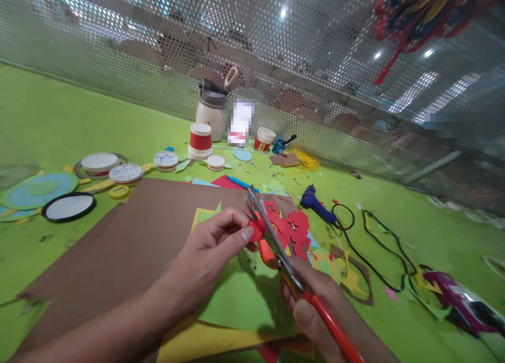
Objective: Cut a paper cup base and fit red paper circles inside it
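Note:
My left hand (pixel 211 247) pinches a small piece of red paper (pixel 257 230) between thumb and fingers, just above the green table. My right hand (pixel 315 305) grips red-handled scissors (pixel 276 242), whose grey blades point up and away and meet the red paper. Behind the blades lie red cut-out shapes (pixel 292 229) with small holes. Under my hands lie a brown sheet (pixel 130 242), a green sheet (pixel 240 294) and a yellow sheet (pixel 197 339).
A blue glue gun (pixel 315 204) with a black cord (pixel 371 247) lies right of the cut-outs. Round discs and tape rolls (pixel 98 165) sit at the left. A white jug (pixel 211 110) and red-and-white cups (pixel 200 140) stand by the perforated metal wall (pixel 315 47). A purple tool (pixel 457 300) lies at far right.

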Tool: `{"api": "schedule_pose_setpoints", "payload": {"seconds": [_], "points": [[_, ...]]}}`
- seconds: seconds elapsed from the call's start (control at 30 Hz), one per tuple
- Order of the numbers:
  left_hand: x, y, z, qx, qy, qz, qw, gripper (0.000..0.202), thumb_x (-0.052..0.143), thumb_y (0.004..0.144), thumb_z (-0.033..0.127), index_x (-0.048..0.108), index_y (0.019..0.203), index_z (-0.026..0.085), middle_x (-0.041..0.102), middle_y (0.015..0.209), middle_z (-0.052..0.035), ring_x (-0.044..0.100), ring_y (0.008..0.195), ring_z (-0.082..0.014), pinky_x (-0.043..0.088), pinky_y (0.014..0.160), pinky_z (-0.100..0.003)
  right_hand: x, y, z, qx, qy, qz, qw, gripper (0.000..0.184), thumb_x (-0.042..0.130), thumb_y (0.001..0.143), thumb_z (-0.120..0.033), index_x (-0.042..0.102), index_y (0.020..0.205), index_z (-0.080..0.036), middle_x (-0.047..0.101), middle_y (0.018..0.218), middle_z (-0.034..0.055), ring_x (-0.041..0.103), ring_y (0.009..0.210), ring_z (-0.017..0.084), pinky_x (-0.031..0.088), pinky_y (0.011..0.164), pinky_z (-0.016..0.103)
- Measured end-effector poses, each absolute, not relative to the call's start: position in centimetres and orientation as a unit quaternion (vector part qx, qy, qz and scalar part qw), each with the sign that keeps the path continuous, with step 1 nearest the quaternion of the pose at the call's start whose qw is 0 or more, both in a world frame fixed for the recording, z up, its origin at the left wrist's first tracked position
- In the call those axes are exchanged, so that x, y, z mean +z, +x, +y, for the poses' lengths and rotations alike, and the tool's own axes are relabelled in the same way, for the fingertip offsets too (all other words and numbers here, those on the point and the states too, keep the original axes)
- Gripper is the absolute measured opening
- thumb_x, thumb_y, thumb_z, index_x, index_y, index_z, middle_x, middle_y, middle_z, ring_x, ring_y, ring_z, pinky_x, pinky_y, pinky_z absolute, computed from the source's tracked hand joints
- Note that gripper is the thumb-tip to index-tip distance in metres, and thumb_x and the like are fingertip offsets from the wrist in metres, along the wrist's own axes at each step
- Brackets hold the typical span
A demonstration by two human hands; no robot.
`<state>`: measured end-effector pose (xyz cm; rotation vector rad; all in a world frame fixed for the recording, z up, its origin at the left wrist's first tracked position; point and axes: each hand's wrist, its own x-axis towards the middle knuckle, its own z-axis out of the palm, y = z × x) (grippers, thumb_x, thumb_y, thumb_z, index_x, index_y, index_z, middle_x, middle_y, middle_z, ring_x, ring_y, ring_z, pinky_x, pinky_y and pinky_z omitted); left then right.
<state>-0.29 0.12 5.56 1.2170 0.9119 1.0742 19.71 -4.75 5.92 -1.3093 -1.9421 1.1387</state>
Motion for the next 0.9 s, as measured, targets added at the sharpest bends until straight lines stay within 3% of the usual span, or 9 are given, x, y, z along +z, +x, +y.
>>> {"api": "schedule_pose_setpoints", "payload": {"seconds": [0.23, 0.43, 0.63, 0.9], "points": [[5.54, -0.25, 0.11, 0.462, 0.518, 0.396, 0.601, 0.015, 0.059, 0.086, 0.028, 0.057, 0.074, 0.020, 0.058, 0.076, 0.0026, 0.051, 0.075, -0.0120, 0.039, 0.072, -0.023, 6.04, 19.61, -4.75, 0.407, -0.491, -0.726, 0.259, 0.065, 0.031, 0.084, -0.079, 0.059, 0.091, -0.020, 0.045, 0.065, -0.0012, 0.042, 0.057, 0.015, 0.033, 0.049, 0.027], [5.74, -0.24, 0.06, 0.464, 0.509, 0.390, 0.611, 0.015, 0.059, 0.086, 0.028, 0.058, 0.074, 0.020, 0.058, 0.078, 0.0020, 0.052, 0.076, -0.0126, 0.040, 0.073, -0.024, 5.92, 19.60, -4.84, 0.387, -0.510, -0.722, 0.263, 0.067, 0.031, 0.083, -0.079, 0.058, 0.102, -0.021, 0.048, 0.067, -0.0001, 0.043, 0.058, 0.016, 0.035, 0.051, 0.029], [5.72, -0.22, 0.16, 0.467, 0.509, 0.385, 0.612, 0.015, 0.060, 0.085, 0.027, 0.058, 0.073, 0.020, 0.057, 0.076, 0.0021, 0.052, 0.075, -0.0128, 0.040, 0.072, -0.024, 5.76, 19.72, -4.70, 0.411, -0.497, -0.721, 0.256, 0.063, 0.034, 0.081, -0.080, 0.056, 0.084, -0.022, 0.045, 0.064, -0.0012, 0.041, 0.055, 0.015, 0.032, 0.049, 0.029], [5.61, -0.26, -0.03, 0.464, 0.514, 0.393, 0.606, 0.015, 0.060, 0.086, 0.028, 0.058, 0.073, 0.020, 0.058, 0.076, 0.0023, 0.051, 0.075, -0.0124, 0.039, 0.072, -0.024, 5.61, 19.81, -4.58, 0.434, -0.495, -0.704, 0.269, 0.063, 0.040, 0.080, -0.080, 0.060, 0.089, -0.021, 0.045, 0.062, -0.0011, 0.041, 0.055, 0.015, 0.032, 0.048, 0.028]]}}
